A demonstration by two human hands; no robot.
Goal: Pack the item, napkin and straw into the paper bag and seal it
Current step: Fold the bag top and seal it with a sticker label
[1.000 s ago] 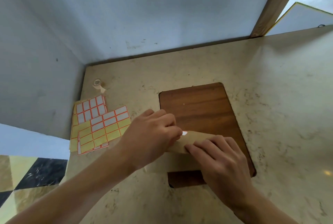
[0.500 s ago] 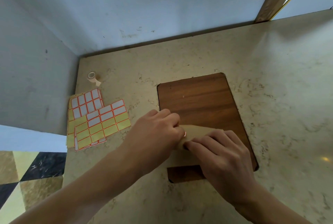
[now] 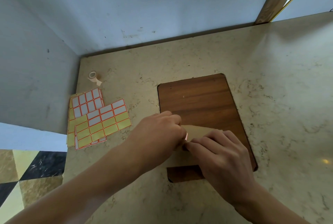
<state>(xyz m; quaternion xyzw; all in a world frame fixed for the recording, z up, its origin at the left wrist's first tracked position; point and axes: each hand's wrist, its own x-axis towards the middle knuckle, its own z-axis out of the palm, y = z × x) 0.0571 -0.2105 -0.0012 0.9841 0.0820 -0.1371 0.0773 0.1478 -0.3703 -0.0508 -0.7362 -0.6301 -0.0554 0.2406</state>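
A tan paper bag (image 3: 196, 132) lies on the dark wooden board (image 3: 198, 101), with its top folded over. My left hand (image 3: 158, 131) pinches a small white sticker with an orange edge (image 3: 186, 136) against the fold. My right hand (image 3: 221, 153) presses down on the bag, its fingertips touching the fold beside the sticker. Both hands cover most of the bag. The item, napkin and straw are not visible.
Sheets of orange-edged label stickers (image 3: 98, 121) lie at the left of the marble counter (image 3: 270, 97). A small tape roll (image 3: 93, 76) sits behind them. Walls close the back and left; the counter's left edge drops to a tiled floor (image 3: 27, 169).
The sticker went from lying flat above the fold to standing on edge between my fingers at the fold. My right fingertips slid left toward it. The camera view shifted slightly.
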